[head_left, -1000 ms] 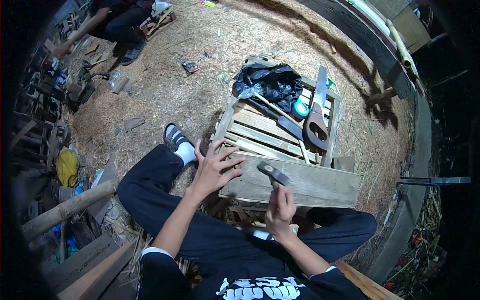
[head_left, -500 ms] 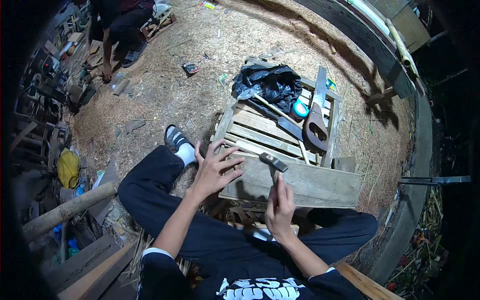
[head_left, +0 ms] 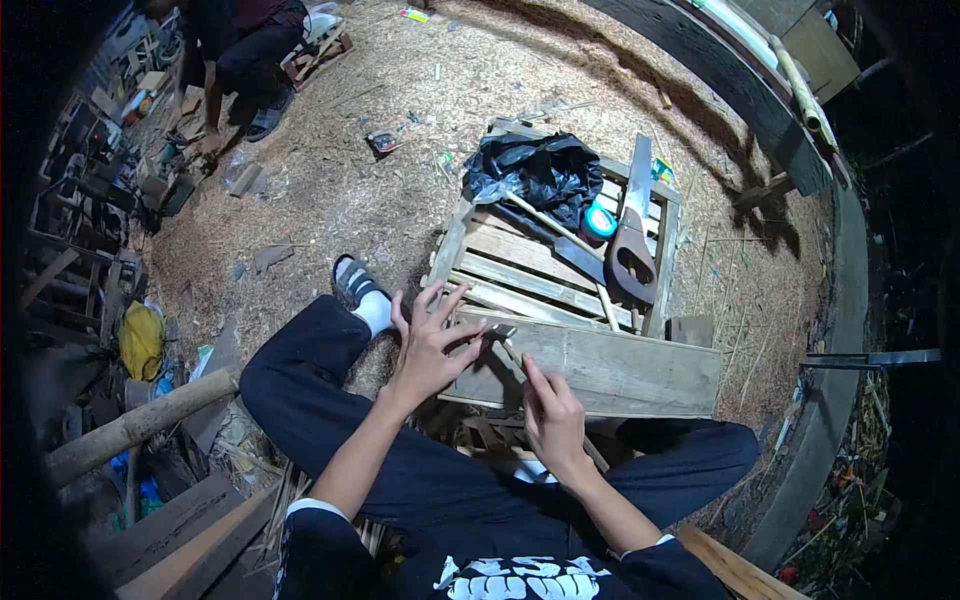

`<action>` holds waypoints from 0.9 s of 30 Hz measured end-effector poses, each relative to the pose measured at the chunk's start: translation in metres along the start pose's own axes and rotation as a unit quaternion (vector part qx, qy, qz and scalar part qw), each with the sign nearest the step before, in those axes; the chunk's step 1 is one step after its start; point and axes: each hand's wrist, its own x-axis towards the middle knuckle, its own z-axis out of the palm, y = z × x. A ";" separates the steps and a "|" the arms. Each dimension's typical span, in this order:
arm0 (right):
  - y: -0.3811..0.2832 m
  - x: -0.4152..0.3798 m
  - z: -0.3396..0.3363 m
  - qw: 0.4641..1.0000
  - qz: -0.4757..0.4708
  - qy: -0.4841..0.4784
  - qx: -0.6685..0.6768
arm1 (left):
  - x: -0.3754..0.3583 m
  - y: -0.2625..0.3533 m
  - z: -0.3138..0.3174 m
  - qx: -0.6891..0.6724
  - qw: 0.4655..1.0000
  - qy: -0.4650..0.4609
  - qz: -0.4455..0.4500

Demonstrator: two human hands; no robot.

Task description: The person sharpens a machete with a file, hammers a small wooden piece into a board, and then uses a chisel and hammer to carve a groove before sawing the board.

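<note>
My left hand (head_left: 428, 350) rests at the left end of the wooden board (head_left: 630, 368), its fingers spread; whether a nail stands under its fingertips is too small to tell. My right hand (head_left: 553, 415) is closed around the handle of a hammer (head_left: 513, 358). The hammer's head is low at the board, right beside my left fingertips. Behind the board, the slatted wooden frame (head_left: 450, 245) bears a black plastic bag (head_left: 545, 170), a handsaw (head_left: 630, 250), a round blue-lidded container (head_left: 599, 222) and a thin stick (head_left: 540, 217).
A co-worker (head_left: 250, 60) crouches at the upper left among tools and wood scraps. My crossed legs flank the board. A bamboo pole (head_left: 140, 425) lies at the lower left, a yellow bag (head_left: 142, 340) beyond it. A concrete edge (head_left: 850, 300) runs along the right.
The hammer in my right hand has swung down and left, from above the board's middle to beside my left fingertips. The co-worker's arm has shifted slightly. My left hand has barely moved.
</note>
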 end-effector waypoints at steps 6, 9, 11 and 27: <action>0.002 0.002 0.004 1.000 -0.015 0.012 0.003 | -0.002 0.003 0.005 0.012 1.000 0.020 0.007; 0.003 0.007 0.002 0.999 -0.030 -0.015 -0.018 | -0.002 0.005 0.005 -0.006 0.998 0.064 0.000; 0.003 0.009 0.000 0.998 -0.031 -0.027 -0.038 | -0.001 0.010 -0.002 -0.037 0.996 0.076 -0.023; 0.009 0.012 -0.001 0.997 -0.037 -0.045 -0.057 | -0.005 0.013 0.008 0.011 0.990 0.120 0.071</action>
